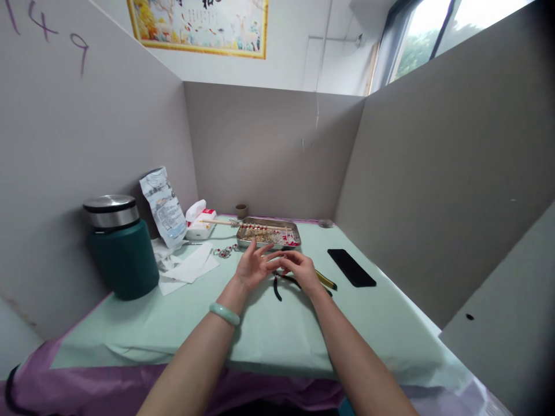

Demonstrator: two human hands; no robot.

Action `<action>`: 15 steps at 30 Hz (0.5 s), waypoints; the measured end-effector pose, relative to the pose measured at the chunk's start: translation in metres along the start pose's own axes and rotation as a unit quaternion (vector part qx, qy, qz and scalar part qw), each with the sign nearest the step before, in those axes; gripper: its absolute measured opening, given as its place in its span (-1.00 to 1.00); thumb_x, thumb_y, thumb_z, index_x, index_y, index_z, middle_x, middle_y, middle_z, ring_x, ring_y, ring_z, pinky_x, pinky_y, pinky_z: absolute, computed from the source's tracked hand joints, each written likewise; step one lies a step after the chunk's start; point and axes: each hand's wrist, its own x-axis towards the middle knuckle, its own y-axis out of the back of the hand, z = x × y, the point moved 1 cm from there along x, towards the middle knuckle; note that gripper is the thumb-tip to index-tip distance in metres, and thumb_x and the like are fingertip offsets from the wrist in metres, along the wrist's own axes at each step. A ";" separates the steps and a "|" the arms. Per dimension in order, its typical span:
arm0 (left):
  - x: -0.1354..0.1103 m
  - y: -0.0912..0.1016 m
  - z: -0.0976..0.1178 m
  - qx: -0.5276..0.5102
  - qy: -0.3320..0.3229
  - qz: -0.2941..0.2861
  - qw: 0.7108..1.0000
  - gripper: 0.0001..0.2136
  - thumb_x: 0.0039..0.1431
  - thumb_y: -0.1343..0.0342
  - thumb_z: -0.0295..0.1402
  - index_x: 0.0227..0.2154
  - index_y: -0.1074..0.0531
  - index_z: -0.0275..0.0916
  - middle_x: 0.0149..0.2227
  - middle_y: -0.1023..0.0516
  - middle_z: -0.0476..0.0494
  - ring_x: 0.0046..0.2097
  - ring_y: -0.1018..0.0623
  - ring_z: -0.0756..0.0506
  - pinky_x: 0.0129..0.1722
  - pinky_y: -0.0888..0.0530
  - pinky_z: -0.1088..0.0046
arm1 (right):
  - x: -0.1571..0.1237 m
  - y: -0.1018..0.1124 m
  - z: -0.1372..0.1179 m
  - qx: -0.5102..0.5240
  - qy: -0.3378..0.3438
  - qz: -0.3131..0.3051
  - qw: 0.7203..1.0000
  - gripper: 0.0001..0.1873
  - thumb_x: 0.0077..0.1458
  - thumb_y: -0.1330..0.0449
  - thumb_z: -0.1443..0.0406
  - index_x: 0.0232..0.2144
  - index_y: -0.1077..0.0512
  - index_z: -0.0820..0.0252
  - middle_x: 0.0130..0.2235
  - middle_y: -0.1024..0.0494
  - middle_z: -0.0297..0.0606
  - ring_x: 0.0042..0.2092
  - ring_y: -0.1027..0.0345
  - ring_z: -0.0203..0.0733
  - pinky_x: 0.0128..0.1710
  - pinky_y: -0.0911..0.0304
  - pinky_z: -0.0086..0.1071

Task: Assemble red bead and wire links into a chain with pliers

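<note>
My left hand is turned palm up, its fingers stretched and spread over the table, with a green bangle on the wrist. My right hand meets its fingertips in a pinch; what is between those fingers is too small to make out. Below the hands lie pliers with black handles, partly covered, and a yellow-handled tool. Just beyond is a metal tray of gold, clear and red beads. A stick strung with beaded pieces rests across it. A beaded chain lies left of the tray.
On the left stand a green flask, a silver packet, a tissue pack and white paper. A small brown cup is at the back. A black phone-like slab lies right. Grey partitions enclose the table.
</note>
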 end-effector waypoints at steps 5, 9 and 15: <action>-0.003 0.005 0.006 -0.045 0.006 0.014 0.999 -0.39 0.13 0.09 0.13 -0.08 -0.31 -0.39 -0.05 -0.47 -0.50 0.03 -0.49 -0.28 0.03 -0.38 0.16 | 0.007 0.012 0.004 0.007 0.003 0.064 0.998 -0.66 -0.06 -0.27 0.10 -0.26 -0.47 0.18 -0.42 -0.49 -0.30 -0.44 -0.33 -0.28 -0.47 -0.31 -0.39; -0.001 0.003 0.003 -0.020 0.018 0.011 1.000 -0.41 0.14 0.09 0.11 -0.09 -0.32 -0.38 -0.04 -0.47 -0.47 -0.07 -0.54 -0.23 -0.03 -0.40 0.20 | 0.005 -0.001 0.009 -0.019 0.004 0.017 1.000 -0.63 -0.14 -0.32 0.11 -0.29 -0.49 0.21 -0.44 -0.51 -0.28 -0.44 -0.35 -0.24 -0.57 -0.25 -0.44; 0.008 0.006 -0.008 0.163 -0.065 0.133 0.975 -0.61 0.14 -0.05 -0.01 -0.22 -0.41 -0.27 -0.03 -0.47 -0.28 -0.08 -0.54 -0.15 -0.02 -0.37 0.33 | 0.003 0.000 0.007 -0.056 0.035 0.044 0.997 -0.59 -0.03 -0.23 0.07 -0.20 -0.45 0.24 -0.43 -0.49 -0.29 -0.47 -0.33 -0.27 -0.56 -0.23 -0.43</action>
